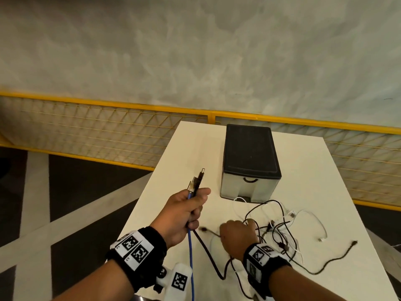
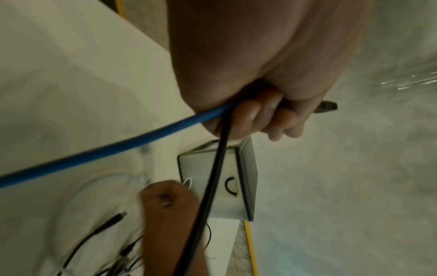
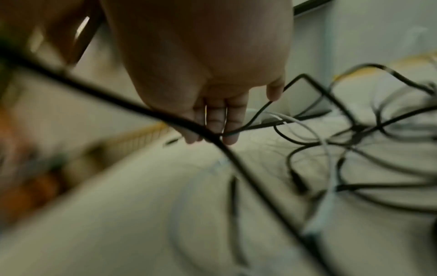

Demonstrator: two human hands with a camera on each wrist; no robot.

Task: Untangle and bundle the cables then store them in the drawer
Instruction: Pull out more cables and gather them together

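My left hand [image 1: 186, 211] is raised over the white table [image 1: 303, 174] and grips a blue cable [image 1: 191, 257] and a thick black cable [image 1: 206, 250] together. Their plugs [image 1: 196, 181] stick up out of the fist. The left wrist view shows the fingers [image 2: 267, 119] curled round both, the blue cable [image 2: 118, 147] and the black one [image 2: 212, 177] trailing away. My right hand [image 1: 236, 233] sits low on a tangle of thin black and white cables [image 1: 275, 231]. Its fingers [image 3: 215, 119] hook a thin black cable [image 3: 257, 115]. The drawer box [image 1: 249, 153] stands behind, its drawer closed.
A loose white cable [image 1: 312, 216] and a black cable end [image 1: 353, 243] lie to the right of the tangle. The table's left edge is just beside my left hand. A yellow mesh fence [image 1: 108, 127] runs behind the table, with dark floor to the left.
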